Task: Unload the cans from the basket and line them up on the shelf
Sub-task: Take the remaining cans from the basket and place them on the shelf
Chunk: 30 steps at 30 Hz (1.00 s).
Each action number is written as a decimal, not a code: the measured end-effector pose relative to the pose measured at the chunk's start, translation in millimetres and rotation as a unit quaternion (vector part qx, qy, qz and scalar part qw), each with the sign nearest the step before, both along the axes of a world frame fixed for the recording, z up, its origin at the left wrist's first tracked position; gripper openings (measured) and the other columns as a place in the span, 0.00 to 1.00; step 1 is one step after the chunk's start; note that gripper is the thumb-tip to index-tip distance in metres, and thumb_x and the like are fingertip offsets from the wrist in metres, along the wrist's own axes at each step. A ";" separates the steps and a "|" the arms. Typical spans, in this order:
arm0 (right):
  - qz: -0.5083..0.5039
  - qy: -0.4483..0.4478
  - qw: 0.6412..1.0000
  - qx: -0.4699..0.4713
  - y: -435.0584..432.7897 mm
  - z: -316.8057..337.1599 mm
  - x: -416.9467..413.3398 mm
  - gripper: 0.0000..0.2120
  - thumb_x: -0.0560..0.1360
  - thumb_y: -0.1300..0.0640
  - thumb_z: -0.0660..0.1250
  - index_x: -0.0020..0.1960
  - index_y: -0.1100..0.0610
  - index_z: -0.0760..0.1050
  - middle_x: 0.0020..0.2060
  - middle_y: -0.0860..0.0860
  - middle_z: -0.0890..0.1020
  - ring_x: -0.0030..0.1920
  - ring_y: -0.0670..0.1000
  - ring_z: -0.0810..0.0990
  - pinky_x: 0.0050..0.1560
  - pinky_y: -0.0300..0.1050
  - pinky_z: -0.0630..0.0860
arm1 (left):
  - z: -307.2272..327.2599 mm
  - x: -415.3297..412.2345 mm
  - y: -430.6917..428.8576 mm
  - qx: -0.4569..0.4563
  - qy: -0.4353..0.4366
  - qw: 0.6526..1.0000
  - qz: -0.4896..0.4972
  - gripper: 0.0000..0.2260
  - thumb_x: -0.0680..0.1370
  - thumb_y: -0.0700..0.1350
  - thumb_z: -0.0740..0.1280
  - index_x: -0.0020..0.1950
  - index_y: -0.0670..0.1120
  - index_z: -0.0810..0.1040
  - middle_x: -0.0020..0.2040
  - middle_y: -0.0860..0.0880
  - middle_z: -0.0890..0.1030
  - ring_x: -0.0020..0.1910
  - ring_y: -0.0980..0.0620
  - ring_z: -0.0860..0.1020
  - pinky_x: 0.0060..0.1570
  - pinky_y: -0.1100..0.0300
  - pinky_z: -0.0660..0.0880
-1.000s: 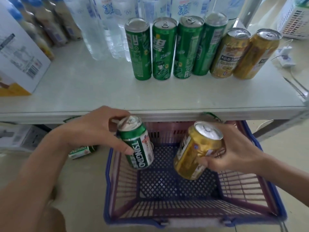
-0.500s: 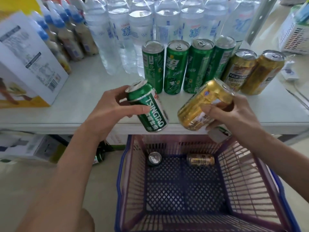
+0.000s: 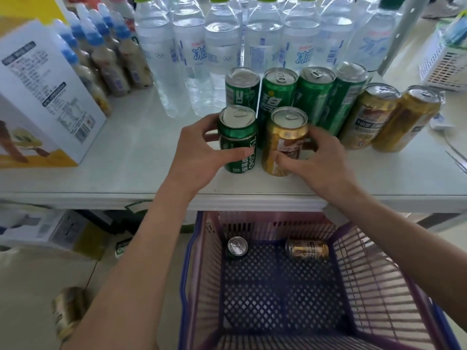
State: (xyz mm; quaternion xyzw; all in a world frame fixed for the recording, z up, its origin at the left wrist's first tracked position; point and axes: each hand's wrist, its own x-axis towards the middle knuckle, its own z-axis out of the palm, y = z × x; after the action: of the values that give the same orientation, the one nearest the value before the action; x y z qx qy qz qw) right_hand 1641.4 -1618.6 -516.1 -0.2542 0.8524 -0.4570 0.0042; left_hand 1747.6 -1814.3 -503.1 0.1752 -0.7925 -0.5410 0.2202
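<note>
Left hand (image 3: 199, 157) curled round short green can (image 3: 238, 140), silver lid, upright on white shelf (image 3: 141, 160) | right hand (image 3: 321, 160) curled round short gold can (image 3: 285, 142) just beside | two more cans (image 3: 307, 250) lie in basket (image 3: 353, 261)

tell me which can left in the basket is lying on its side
The gold can at the back right of the basket lies on its side; the green can beside it stands upright, silver top showing.

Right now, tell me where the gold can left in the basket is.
Head view: the gold can lies on its side on the basket floor near the far wall, right of centre, with the green can to its left.
</note>
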 end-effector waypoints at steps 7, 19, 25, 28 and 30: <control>0.026 -0.024 0.999 -0.031 2.1 -11.3 3.5 0.31 0.64 0.42 0.81 0.63 0.51 0.80 0.54 0.43 0.84 0.53 0.34 0.80 0.46 0.22 0.73 | -13.2 0.4 -4.5 -0.070 -0.055 0.996 0.029 0.35 0.60 0.55 0.84 0.63 0.49 0.76 0.59 0.55 0.81 0.55 0.62 0.79 0.48 0.71 0.76; 0.038 -0.210 0.977 -0.012 40.3 -12.2 -7.3 0.18 0.67 0.61 0.82 0.53 0.55 0.80 0.44 0.52 0.88 0.47 0.53 0.87 0.55 0.52 0.83 | 9.3 41.7 16.3 -0.101 -0.085 0.973 -0.189 0.24 0.74 0.46 0.76 0.26 0.47 0.65 0.23 0.55 0.63 0.25 0.57 0.61 0.29 0.65 0.60; 0.420 -0.503 0.704 0.272 70.8 -26.0 -4.7 0.14 0.79 0.62 0.69 0.62 0.69 0.77 0.53 0.64 0.85 0.52 0.59 0.86 0.48 0.51 0.84 | -58.4 32.0 48.6 -0.241 -0.482 0.747 -0.389 0.10 0.77 0.49 0.69 0.38 0.45 0.79 0.34 0.53 0.81 0.32 0.56 0.76 0.35 0.62 0.70; 0.396 -0.472 0.597 0.513 76.7 -106.8 -5.8 0.15 0.80 0.58 0.69 0.63 0.65 0.76 0.58 0.61 0.83 0.54 0.53 0.84 0.51 0.47 0.83 | -99.5 17.0 64.4 -0.314 -0.527 0.710 -0.347 0.10 0.79 0.48 0.67 0.51 0.41 0.78 0.46 0.47 0.78 0.43 0.50 0.77 0.40 0.60 0.71; 0.344 -0.314 0.633 0.619 90.4 -156.3 -8.4 0.13 0.79 0.55 0.71 0.60 0.57 0.74 0.53 0.55 0.81 0.49 0.50 0.81 0.42 0.38 0.78 | -128.6 11.3 67.1 -0.290 -0.538 0.726 -0.315 0.19 0.79 0.48 0.69 0.65 0.39 0.75 0.59 0.42 0.79 0.56 0.45 0.79 0.46 0.59 0.72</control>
State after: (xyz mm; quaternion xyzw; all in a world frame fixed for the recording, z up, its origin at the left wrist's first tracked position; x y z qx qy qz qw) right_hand 1633.0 -1528.2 -672.4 -0.3081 0.7337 0.1595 0.5843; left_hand 1758.9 -1747.3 -631.7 0.1053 -0.9059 -0.1379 -0.3862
